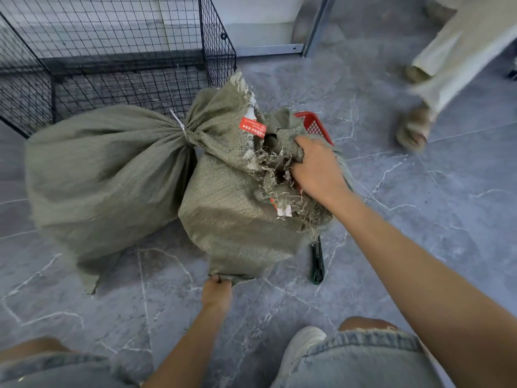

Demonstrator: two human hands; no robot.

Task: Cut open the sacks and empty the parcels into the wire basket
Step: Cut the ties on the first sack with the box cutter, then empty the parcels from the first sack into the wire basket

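Floor: grey veined tile floor [419, 208]. A black wire-mesh basket [112, 51] stands at upper left, by the wall.

Sack 1: a grey-green woven sack, full and bulging [106, 175], lies on its side just in front of the wire-mesh basket. Its neck is cinched by a white zip tie [179, 124]. The cloth hides the contents.

Sack 2: a grey-green woven sack with a ragged, frayed mouth [235, 208] sits on the floor just right of sack 1, touching it. A red printed label [253, 128] hangs at the torn edge. The body bulges in a squared shape, possibly a box inside; the dark opening shows nothing I can identify.

Right hand [316, 169]: fingers curled round a bunch of the frayed cloth at the mouth of sack 2, gripping it.

Left hand [216, 294]: fingers closed on the bottom corner of sack 2, pinching it at floor level.

A red plastic lattice basket [314, 124] stands behind sack 2, mostly hidden by it; its contents are not visible.

A dark green utility knife [317, 261] lies on the floor at the right side of sack 2, its upper end under the frayed edge.

Upper right: another person's beige trouser legs [453, 57], blurred.
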